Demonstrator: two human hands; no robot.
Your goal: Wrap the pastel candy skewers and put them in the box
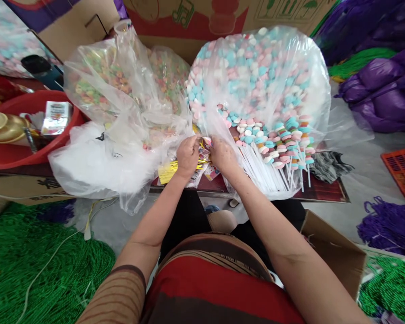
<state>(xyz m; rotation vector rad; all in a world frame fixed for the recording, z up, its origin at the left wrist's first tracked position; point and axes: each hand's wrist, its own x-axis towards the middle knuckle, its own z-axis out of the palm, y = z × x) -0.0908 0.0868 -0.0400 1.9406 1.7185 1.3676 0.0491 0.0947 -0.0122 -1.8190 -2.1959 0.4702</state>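
My left hand (188, 155) and my right hand (224, 155) meet close together over the table's front edge, both with fingers pinched. At the left fingertips shows a thin gold twist tie (201, 144). A small printed plastic bag (208, 143) is at the right fingers, mostly hidden by them. Under my left wrist lies a bundle of gold twist ties (168, 172). More printed bags (211, 172) lie flat below the hands. Right of my right hand are white sticks (261, 168) and candy skewers (292, 139) of pink, blue and white sweets.
A big clear bag of pastel candy (256, 67) and a bag of ring-shaped candy (121, 76) stand behind. White plastic bags (101, 162) and a red basin (30, 155) are at left. An open carton (335, 256) sits low right, near green cords (391, 288).
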